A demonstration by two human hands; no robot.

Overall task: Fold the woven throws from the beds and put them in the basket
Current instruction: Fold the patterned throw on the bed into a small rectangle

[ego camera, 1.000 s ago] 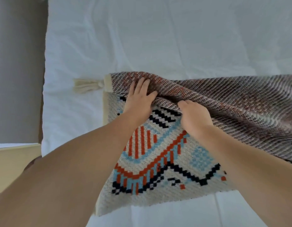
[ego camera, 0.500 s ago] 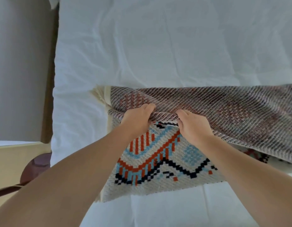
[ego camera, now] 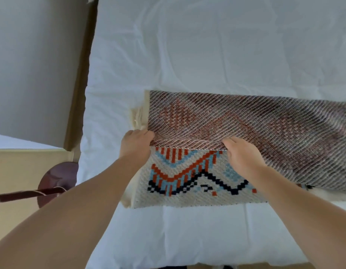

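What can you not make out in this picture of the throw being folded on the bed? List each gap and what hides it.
Head view, woven throw: its right end is cut off by the picture's edge.
Head view, left-hand grip and right-hand grip: fingertips tucked under the folded-over layer.
Head view, dark round object beside the bed: partly behind the left forearm; unidentifiable.
Basket: nowhere in view.

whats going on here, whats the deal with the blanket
A person is folding a woven throw on a white bed. The left hand and right hand each grip the edge of the turned-over layer, whose back faces up. A strip of the patterned face shows uncovered below it. No basket is in view.
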